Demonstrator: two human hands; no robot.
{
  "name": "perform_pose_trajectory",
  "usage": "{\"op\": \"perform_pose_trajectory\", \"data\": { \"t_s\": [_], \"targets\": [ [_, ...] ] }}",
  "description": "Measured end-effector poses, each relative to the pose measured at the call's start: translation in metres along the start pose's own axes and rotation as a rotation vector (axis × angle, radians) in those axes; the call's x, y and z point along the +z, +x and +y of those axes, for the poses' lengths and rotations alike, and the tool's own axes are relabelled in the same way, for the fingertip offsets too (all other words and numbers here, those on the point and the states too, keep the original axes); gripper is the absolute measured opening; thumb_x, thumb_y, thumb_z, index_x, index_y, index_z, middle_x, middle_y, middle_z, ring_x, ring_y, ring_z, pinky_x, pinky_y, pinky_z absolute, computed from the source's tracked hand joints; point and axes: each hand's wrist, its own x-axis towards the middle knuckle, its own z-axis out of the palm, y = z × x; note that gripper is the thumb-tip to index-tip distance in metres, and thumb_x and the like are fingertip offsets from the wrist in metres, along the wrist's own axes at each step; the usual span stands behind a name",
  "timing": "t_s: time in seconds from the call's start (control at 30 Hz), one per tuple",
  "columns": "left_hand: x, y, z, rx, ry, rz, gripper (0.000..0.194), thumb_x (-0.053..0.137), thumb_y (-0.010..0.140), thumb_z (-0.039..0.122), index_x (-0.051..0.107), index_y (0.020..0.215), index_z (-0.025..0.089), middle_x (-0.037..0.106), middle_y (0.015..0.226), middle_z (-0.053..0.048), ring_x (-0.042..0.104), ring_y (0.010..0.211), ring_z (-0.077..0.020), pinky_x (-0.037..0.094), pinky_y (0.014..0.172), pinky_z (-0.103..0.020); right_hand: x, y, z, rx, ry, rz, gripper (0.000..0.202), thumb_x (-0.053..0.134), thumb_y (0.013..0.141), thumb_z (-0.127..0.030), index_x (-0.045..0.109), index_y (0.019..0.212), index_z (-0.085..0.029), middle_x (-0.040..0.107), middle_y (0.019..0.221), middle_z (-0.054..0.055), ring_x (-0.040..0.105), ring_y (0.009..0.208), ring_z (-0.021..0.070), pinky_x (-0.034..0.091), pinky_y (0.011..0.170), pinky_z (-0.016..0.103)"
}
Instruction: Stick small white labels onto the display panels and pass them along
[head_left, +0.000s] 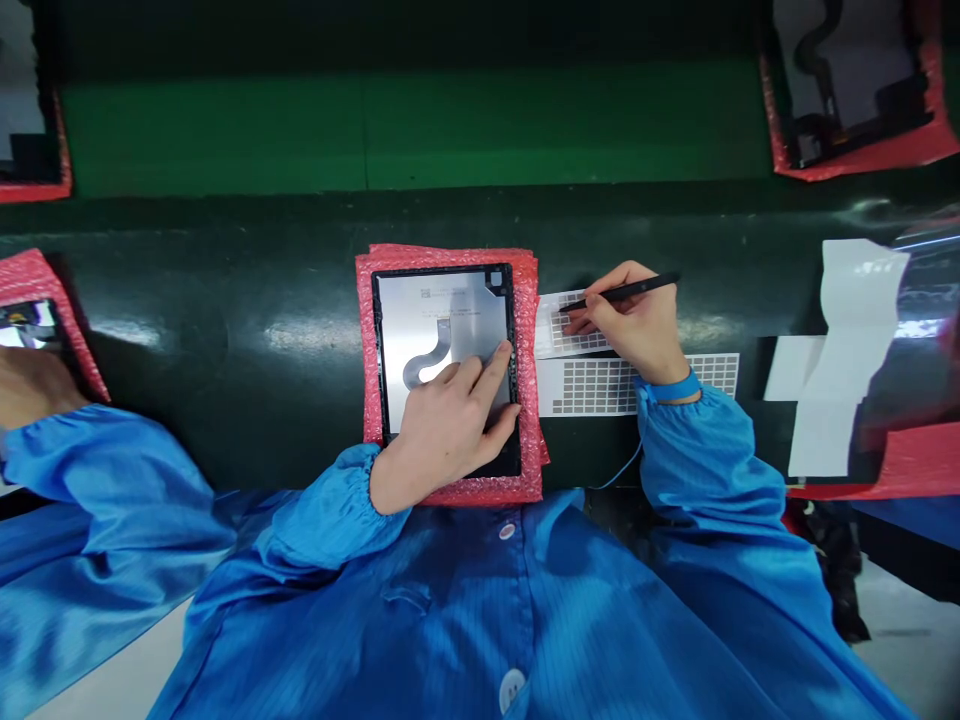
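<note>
A tablet-like display panel [480, 310] with a silvery back, black frame and curved grey ribbon cable [429, 364] lies face down on pink bubble wrap [450, 492]. My left hand [450, 420] rests across its lower half, fingers apart, the index finger stretched to the right edge of the frame. To the right of the panel, my right hand [634, 315] pinches slim black tweezers [637, 289]. Their tip is over a white sheet of small grey stickers [551, 340]. A second sticker sheet [592, 387] lies just below, partly under my right wrist.
More panels on pink wrap sit at the upper right [855, 80] and upper left [19, 90]. A co-worker's hand [37, 390] is over another panel at far left. White paper pieces [847, 370] lie on the dark bench [300, 330] at right. A blue wrist cord [626, 465] hangs from my right wrist.
</note>
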Motion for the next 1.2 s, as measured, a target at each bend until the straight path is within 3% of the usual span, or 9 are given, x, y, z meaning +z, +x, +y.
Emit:
{"op": "perform_pose_trajectory", "data": {
  "t_s": [0.17,0.3,0.4,0.5,0.6,0.73,0.9,1.03,1.2],
  "targets": [
    [-0.003,-0.003,0.001,-0.011,-0.069,-0.005,0.066,0.054,0.102,0.046,0.044,0.157,0.010,0.068,0.106,-0.011,0.069,0.094,-0.0265,0.049,0.062,-0.035,-0.001,0.001,-0.001,-0.003,-0.013,-0.019,0.020,0.084,0.077,-0.019,0.065,0.078,-0.024,0.067,0.060,-0.002,0.075,0.056,0.0211,0.061,0.047,0.030],
    [-0.023,-0.007,-0.016,-0.009,-0.365,-0.017,0.056,0.056,0.103,0.043,0.054,0.150,0.012,0.069,0.100,-0.007,0.067,0.090,-0.0218,0.056,0.076,-0.036,-0.003,0.001,0.000,0.032,0.016,-0.029,0.019,0.084,0.079,-0.023,0.065,0.078,-0.025,0.071,0.061,0.000,0.075,0.054,0.0229,0.061,0.046,0.033],
    [-0.033,-0.003,-0.054,-0.074,-0.450,0.204,0.039,0.055,0.105,0.038,0.063,0.139,0.021,0.068,0.103,-0.007,0.066,0.096,-0.0206,0.058,0.089,-0.039,-0.006,0.002,0.000,0.032,0.035,-0.007,0.020,0.084,0.081,-0.027,0.064,0.077,-0.025,0.073,0.061,0.001,0.074,0.052,0.0228,0.062,0.046,0.034],
    [-0.021,0.008,-0.103,-0.142,-0.375,0.446,0.041,0.050,0.107,0.042,0.057,0.145,0.028,0.060,0.140,-0.011,0.056,0.134,-0.0270,0.048,0.114,-0.049,-0.007,-0.001,-0.006,0.019,0.031,0.041,0.022,0.085,0.082,-0.032,0.064,0.076,-0.025,0.074,0.063,0.001,0.074,0.050,0.0216,0.061,0.044,0.033],
    [0.002,0.017,-0.140,-0.099,-0.460,0.432,0.052,0.036,0.110,0.051,0.041,0.156,0.027,0.045,0.161,-0.012,0.040,0.152,-0.0253,0.037,0.125,-0.050,0.001,-0.012,-0.024,0.002,0.063,0.055,0.022,0.085,0.082,-0.033,0.065,0.076,-0.025,0.076,0.067,0.002,0.074,0.051,0.0226,0.062,0.045,0.034],
    [0.018,0.018,-0.157,-0.068,-0.653,0.290,0.051,0.030,0.111,0.047,0.039,0.155,0.025,0.046,0.162,-0.011,0.044,0.150,-0.0204,0.037,0.126,-0.043,0.035,-0.033,-0.063,-0.035,0.087,0.006,0.017,0.084,0.086,-0.032,0.069,0.081,-0.027,0.079,0.075,0.001,0.077,0.057,0.0240,0.065,0.051,0.039],
    [0.012,0.012,-0.159,-0.057,-0.818,0.247,0.048,0.027,0.109,0.032,0.035,0.155,0.023,0.043,0.165,-0.009,0.043,0.152,-0.0172,0.037,0.126,-0.038,0.106,-0.042,-0.094,-0.001,0.119,-0.211,0.014,0.081,0.091,-0.033,0.070,0.091,-0.026,0.079,0.077,0.003,0.079,0.061,0.0239,0.067,0.054,0.038],
    [0.006,0.009,-0.162,-0.007,-0.857,0.189,0.055,0.033,0.102,0.026,0.032,0.157,0.021,0.035,0.170,-0.009,0.033,0.158,-0.0162,0.029,0.131,-0.040,0.149,-0.035,-0.090,0.067,0.107,-0.289,0.020,0.081,0.091,-0.039,0.066,0.092,-0.026,0.080,0.082,0.003,0.080,0.066,0.0234,0.070,0.062,0.038],
    [0.004,0.008,-0.164,-0.013,-0.798,0.089,0.074,0.038,0.090,0.016,0.022,0.161,0.025,0.022,0.175,-0.005,0.016,0.164,-0.0163,0.019,0.134,-0.046,0.166,-0.028,-0.075,0.097,0.076,-0.296,0.023,0.080,0.091,-0.041,0.064,0.093,-0.025,0.081,0.083,0.003,0.081,0.069,0.0217,0.069,0.060,0.032]
  ]
}}
